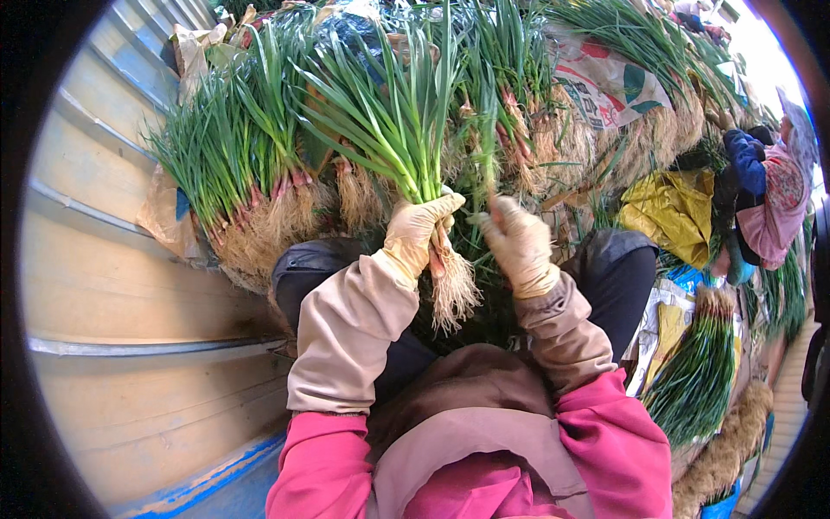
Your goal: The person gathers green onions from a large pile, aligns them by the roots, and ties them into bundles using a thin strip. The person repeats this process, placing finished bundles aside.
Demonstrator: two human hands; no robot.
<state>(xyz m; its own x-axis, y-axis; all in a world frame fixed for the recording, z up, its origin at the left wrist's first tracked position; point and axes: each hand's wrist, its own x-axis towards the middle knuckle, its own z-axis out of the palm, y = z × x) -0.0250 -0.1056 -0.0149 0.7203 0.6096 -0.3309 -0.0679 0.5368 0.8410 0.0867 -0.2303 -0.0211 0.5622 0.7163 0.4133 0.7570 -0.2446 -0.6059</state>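
My gloved left hand (417, 230) is closed round the lower stems of a bunch of green onions (417, 156). Their long green leaves fan upward and away from me, and pale stringy roots (454, 290) hang below the fist. Just to its right, my gloved right hand (523, 246) has its fingers curled at the root end of a thin green onion stalk (488, 160), which is smeared by motion. Rows of more green onions lie right beyond both hands.
Bundled green onions (251, 164) lie at the left beside a corrugated metal wall (156, 285). A printed sack (609, 82) lies among the far bundles. At right are a yellow bag (670, 212), another onion bundle (696, 376) and a seated person (769, 190).
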